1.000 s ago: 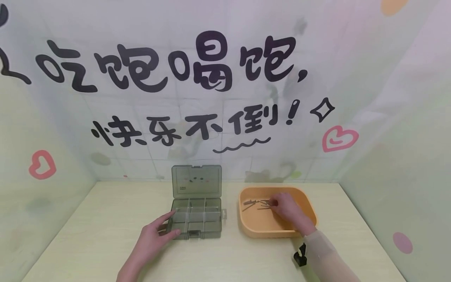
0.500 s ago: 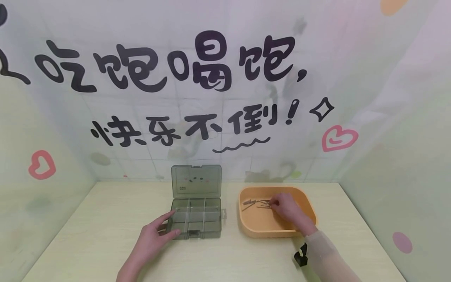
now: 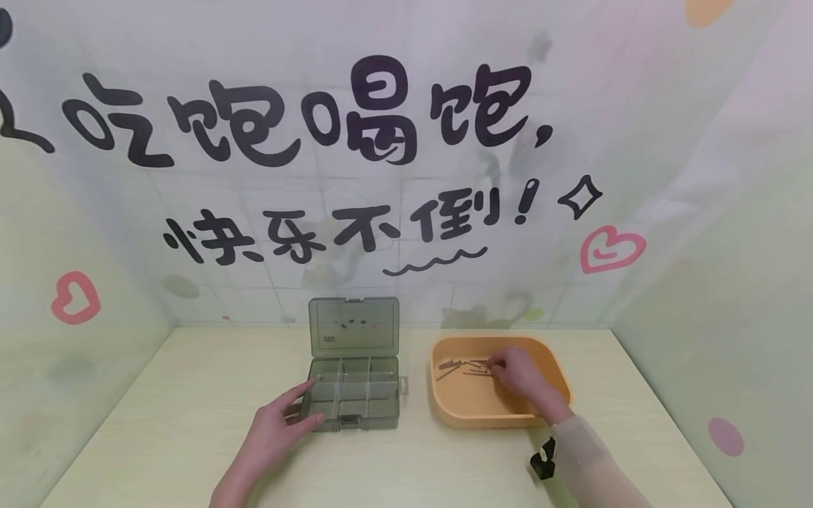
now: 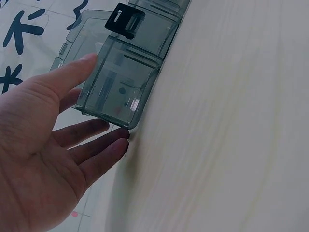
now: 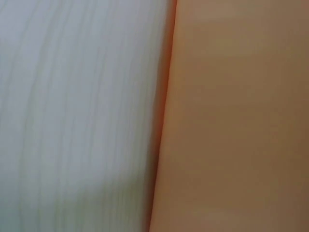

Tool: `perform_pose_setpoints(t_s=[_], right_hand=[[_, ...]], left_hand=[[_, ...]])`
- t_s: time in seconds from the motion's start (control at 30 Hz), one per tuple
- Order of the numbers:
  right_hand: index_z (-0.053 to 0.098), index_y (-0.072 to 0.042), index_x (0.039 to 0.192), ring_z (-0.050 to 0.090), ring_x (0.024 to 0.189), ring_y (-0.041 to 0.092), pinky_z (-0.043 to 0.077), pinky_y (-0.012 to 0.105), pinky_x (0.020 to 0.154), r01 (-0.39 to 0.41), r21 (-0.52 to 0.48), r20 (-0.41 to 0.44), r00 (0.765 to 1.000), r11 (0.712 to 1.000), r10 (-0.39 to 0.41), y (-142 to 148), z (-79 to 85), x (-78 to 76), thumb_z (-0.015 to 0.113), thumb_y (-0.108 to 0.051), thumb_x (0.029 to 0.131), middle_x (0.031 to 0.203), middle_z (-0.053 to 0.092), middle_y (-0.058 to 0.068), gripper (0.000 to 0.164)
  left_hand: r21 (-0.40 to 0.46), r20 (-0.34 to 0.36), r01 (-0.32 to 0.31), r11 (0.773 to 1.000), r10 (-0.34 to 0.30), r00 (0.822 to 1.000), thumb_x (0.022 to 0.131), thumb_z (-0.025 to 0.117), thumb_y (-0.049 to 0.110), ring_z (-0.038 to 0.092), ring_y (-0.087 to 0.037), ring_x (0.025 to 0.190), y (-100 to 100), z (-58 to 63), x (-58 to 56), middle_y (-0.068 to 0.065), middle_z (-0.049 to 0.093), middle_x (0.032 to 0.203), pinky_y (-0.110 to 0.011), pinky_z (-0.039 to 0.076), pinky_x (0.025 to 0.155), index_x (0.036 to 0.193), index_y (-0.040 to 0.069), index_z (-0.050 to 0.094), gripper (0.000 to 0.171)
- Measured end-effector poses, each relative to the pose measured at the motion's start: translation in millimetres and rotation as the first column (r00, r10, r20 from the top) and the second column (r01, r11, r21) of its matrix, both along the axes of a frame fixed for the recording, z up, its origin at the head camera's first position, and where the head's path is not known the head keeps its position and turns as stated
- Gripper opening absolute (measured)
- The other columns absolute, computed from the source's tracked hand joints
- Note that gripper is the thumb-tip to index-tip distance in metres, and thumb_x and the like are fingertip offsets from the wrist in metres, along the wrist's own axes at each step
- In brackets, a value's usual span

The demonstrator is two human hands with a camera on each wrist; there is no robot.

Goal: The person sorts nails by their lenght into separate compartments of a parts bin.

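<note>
A smoky grey-green compartment box (image 3: 352, 421) stands with its lid up in the head view. My left hand (image 3: 273, 430) is at its left end, thumb along the front corner and index finger at the left rim. In the left wrist view the thumb lies against the box (image 4: 123, 89), while the other fingers stay spread and relaxed. My right hand (image 3: 521, 374) reaches into an orange tray (image 3: 473, 420), its bent fingertips at the ends of several thin dark rods (image 3: 449, 365). I cannot tell whether it pinches one. The right wrist view misses this hand.
The pale wooden table (image 3: 406, 473) is bounded by a printed wall (image 3: 406, 296) behind and panels on both sides. A black object (image 3: 543, 462) is at the right sleeve (image 3: 579, 441), in front of the tray. The box's raised lid (image 3: 354, 328) stands near the back wall.
The right fingertips shift slightly among the rods, and a few rods near them move a little. The left hand, box and tray stay where they were.
</note>
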State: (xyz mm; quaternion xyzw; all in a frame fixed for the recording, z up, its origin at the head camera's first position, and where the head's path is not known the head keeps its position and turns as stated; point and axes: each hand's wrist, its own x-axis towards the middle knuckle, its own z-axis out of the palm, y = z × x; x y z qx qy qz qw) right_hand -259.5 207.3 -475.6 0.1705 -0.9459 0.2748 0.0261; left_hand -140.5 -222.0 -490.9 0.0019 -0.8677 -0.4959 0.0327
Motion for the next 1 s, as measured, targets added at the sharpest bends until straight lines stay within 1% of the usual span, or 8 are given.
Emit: perform_pose_setpoints(t_s=[0.1,0.2,0.3,0.43,0.67,0.87,1.0], right_hand=[[0.079,0.004,0.098,0.068,0.086,0.025,0.06,0.042,0.075,0.03,-0.047,0.014,0.999,0.998,-0.029,-1,0.6,-0.9,0.069,0.005,0.093,0.097,0.076,0.014,0.011],[0.078,0.005,0.102,0.069,0.089,0.028,0.06,0.043,0.075,0.049,-0.104,0.009,0.999,0.993,-0.049,-2,1.0,-2.1,0.068,0.005,0.094,0.1,0.075,0.017,0.014],[0.078,0.006,0.104,0.07,0.09,0.032,0.061,0.045,0.075,0.055,-0.134,-0.031,0.998,0.989,-0.059,-3,0.2,-3.4,0.066,0.006,0.094,0.101,0.075,0.019,0.015],[0.078,0.005,0.104,0.071,0.092,0.035,0.061,0.049,0.078,0.066,-0.157,-0.082,0.993,0.985,-0.08,-4,0.1,-2.9,0.065,0.005,0.095,0.101,0.075,0.019,0.015],[0.078,0.001,0.106,0.069,0.091,0.033,0.06,0.049,0.078,0.055,-0.17,-0.149,0.986,0.984,-0.08,-11,8.4,5.4,0.066,0.001,0.097,0.101,0.073,0.015,0.015],[0.079,-0.002,0.105,0.069,0.091,0.031,0.06,0.047,0.077,0.058,-0.209,-0.152,0.984,0.976,-0.091,-23,16.6,10.4,0.069,0.0,0.096,0.101,0.074,0.012,0.014],[0.079,-0.002,0.104,0.069,0.091,0.03,0.061,0.046,0.077,0.012,-0.249,-0.168,0.984,0.968,-0.055,-33,22.4,12.4,0.07,0.002,0.094,0.1,0.074,0.011,0.014]], left_hand=[[0.001,-0.001,0.0,1.0,0.0,1.0,0.088,0.083,0.021,0.061,-0.048,0.119,0,0.1,0.2,-0.032,0.048,0.147,-0.045,0.061,0.09,0.148,0.009,0.055,0.067],[0.001,0.003,-0.002,1.0,0.002,1.0,0.088,0.083,0.022,0.061,-0.049,0.12,0,0.2,0.4,-0.032,0.049,0.147,-0.046,0.061,0.09,0.148,0.009,0.055,0.067],[0.002,0.005,-0.004,1.0,0.004,1.0,0.088,0.084,0.022,0.061,-0.048,0.12,-1,0.2,0.3,-0.032,0.049,0.147,-0.047,0.061,0.09,0.148,0.01,0.056,0.067],[0.004,0.009,-0.004,1.0,0.004,1.0,0.088,0.084,0.023,0.062,-0.047,0.12,-1,-0.2,-0.1,-0.031,0.049,0.147,-0.045,0.061,0.089,0.148,0.011,0.056,0.067],[0.011,0.007,0.001,1.0,-0.001,1.0,0.088,0.084,0.024,0.061,-0.048,0.12,0,-0.4,0.3,-0.032,0.049,0.147,-0.046,0.061,0.089,0.148,0.011,0.055,0.068],[0.01,-0.001,0.005,1.0,-0.005,1.0,0.088,0.084,0.023,0.062,-0.048,0.119,-1,-1.3,-0.1,-0.032,0.05,0.146,-0.045,0.061,0.089,0.148,0.01,0.056,0.067],[0.012,-0.005,0.005,1.0,-0.005,1.0,0.088,0.084,0.023,0.062,-0.048,0.119,-1,-0.9,0.1,-0.032,0.05,0.146,-0.045,0.061,0.089,0.147,0.009,0.056,0.068]])
